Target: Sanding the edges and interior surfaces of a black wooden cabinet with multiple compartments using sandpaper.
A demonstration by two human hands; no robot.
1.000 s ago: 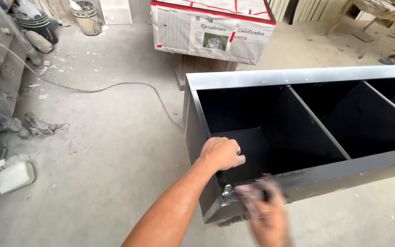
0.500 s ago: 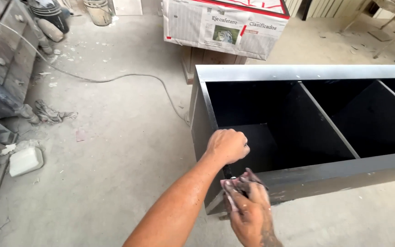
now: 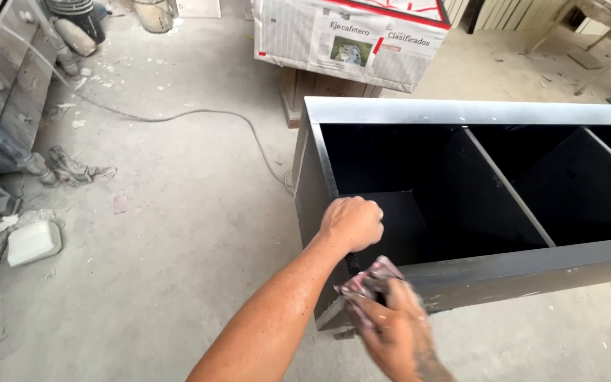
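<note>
Head view. Left hand (image 3: pixel 351 223): fingers curled shut over the near left corner edge of the black cabinet (image 3: pixel 475 212), gripping the top of its end wall. Right hand (image 3: pixel 390 322): fingers bent down flat, pressing a folded pinkish sanding sheet (image 3: pixel 370 277) against the cabinet's front rail near that same corner.

Cabinet lies on its back on the dusty concrete floor (image 3: pixel 178 233), open side up, dark matte inside, split by two upright dividers. Front rail shows pale scuffed patches. A grey cable (image 3: pixel 199 113) trails across the floor behind.
</note>
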